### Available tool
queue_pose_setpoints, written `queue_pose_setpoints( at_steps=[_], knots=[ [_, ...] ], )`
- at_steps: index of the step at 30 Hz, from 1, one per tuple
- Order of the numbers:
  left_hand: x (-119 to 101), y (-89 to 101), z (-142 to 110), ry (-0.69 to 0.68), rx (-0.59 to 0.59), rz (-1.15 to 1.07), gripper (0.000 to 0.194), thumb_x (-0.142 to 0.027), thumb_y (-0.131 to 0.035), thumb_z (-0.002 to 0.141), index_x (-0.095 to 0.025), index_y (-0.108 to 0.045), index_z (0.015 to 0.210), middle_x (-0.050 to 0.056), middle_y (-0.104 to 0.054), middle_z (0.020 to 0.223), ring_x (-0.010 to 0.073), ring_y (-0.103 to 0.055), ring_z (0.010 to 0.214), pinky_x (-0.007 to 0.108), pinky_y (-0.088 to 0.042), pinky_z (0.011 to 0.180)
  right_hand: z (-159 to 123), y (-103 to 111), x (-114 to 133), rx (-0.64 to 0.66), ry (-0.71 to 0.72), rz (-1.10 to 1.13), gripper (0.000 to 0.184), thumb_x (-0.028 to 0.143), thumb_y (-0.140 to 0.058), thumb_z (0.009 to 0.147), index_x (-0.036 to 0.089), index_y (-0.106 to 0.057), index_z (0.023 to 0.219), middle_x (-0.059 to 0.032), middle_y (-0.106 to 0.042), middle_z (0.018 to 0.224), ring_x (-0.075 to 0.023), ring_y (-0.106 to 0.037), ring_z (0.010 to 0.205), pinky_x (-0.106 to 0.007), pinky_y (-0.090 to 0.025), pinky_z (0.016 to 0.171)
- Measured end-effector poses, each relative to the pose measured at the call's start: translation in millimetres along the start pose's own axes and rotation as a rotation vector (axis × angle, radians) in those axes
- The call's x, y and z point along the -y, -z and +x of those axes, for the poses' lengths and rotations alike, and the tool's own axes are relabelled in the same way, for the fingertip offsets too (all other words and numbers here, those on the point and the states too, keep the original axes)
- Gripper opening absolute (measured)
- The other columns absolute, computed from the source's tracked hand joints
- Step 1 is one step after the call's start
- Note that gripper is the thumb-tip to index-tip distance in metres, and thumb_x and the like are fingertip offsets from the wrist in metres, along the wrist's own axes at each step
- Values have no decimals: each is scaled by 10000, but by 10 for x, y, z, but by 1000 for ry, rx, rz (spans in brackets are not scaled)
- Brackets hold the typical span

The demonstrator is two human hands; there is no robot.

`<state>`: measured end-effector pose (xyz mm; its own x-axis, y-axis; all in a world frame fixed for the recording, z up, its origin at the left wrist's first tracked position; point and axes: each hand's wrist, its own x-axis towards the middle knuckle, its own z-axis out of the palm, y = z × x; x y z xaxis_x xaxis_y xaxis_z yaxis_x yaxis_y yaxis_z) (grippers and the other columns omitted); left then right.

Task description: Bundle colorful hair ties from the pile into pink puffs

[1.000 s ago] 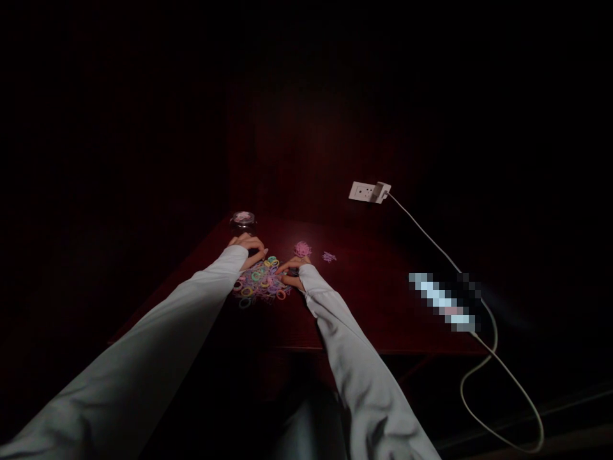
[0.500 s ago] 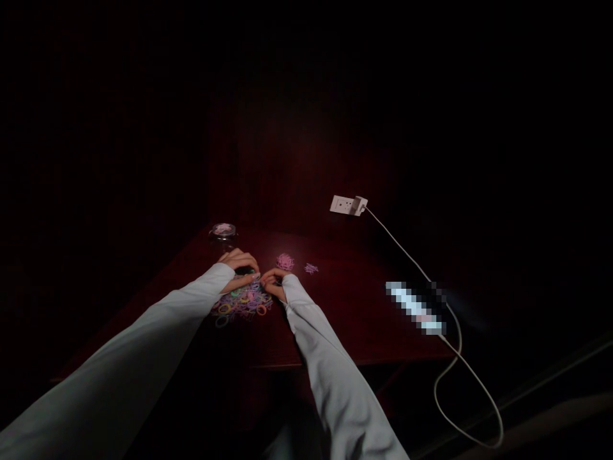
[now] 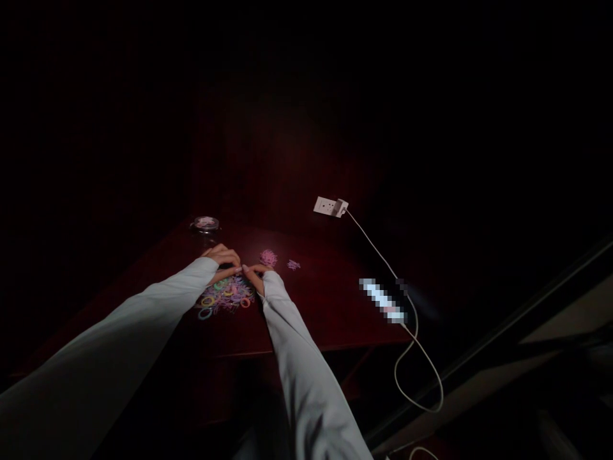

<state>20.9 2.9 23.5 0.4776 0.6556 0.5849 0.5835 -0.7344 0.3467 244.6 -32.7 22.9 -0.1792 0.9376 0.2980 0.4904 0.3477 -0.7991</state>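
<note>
My left hand [image 3: 222, 258] is over the back of a mixed pile of small colourful elastic bands [image 3: 224, 299], its fingers curled and the thumb brought close to them. From the right, my right hand [image 3: 257, 276] meets it, thumb and fingers pinched near the left fingertips. Whatever lies between the fingertips is too small and dark to make out. Behind my right hand sits a heap of pink bands [image 3: 268, 257]. A smaller cluster of purple bands [image 3: 294, 264] lies to its right.
A clear jar [image 3: 205, 225] with a lid stands at the table's back left. On the dark red table [image 3: 316, 313], a blurred-out bright device [image 3: 384, 300] lies at the right. Its white cable [image 3: 371, 239] runs to a charger in the wall socket [image 3: 325, 206].
The whole view has shifted, so everything appears further left. My right hand has turned and its thumb now shows, with its fingertips closer to those of my left hand.
</note>
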Motion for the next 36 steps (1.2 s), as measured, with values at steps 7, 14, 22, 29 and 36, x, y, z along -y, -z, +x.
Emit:
queue_pose_setpoints(
  at_steps=[7, 14, 22, 29, 36],
  knots=[
    [41, -47, 3, 8, 14, 7, 387, -547, -542, 1049, -284, -784, 899, 53, -809, 1075, 273, -641, 1057, 415, -413, 968, 41, -52, -60, -8, -19, -94, 211, 518, -764, 977, 332, -861, 960, 1, -782, 1015, -199, -663, 1114, -298, -509, 1024],
    [101, -87, 9, 3, 9, 5, 392, -564, -521, 1031, -278, -763, 919, 44, -811, 1090, 258, -628, 1056, 411, -415, 977, 168, -108, -253, -8, -10, -100, 227, 520, -784, 955, 308, -864, 953, 3, -783, 986, -196, -666, 1061, -293, -501, 993],
    [101, -22, -4, -57, 65, 56, 406, -553, -487, 1071, -260, -765, 1030, 38, -800, 1145, 246, -598, 1076, 404, -388, 989, 187, -131, -278, -33, -23, -88, 239, 527, -784, 932, 304, -870, 940, 15, -804, 989, -199, -676, 1066, -292, -514, 986],
    [137, -63, 1, -49, 22, 84, 350, -514, -536, 1068, -278, -781, 988, 18, -808, 1120, 241, -595, 1053, 398, -393, 972, 225, -156, -364, -26, 24, -48, 200, 482, -842, 889, 296, -880, 952, 3, -811, 986, -205, -695, 1008, -304, -521, 947],
    [105, -46, -3, -65, -3, 76, 375, -546, -542, 1058, -279, -800, 1011, 25, -809, 1128, 239, -599, 1035, 383, -395, 945, 208, -160, -362, -53, 11, -33, 226, 523, -840, 888, 305, -877, 933, 10, -795, 933, -202, -690, 982, -305, -528, 946]
  ],
)
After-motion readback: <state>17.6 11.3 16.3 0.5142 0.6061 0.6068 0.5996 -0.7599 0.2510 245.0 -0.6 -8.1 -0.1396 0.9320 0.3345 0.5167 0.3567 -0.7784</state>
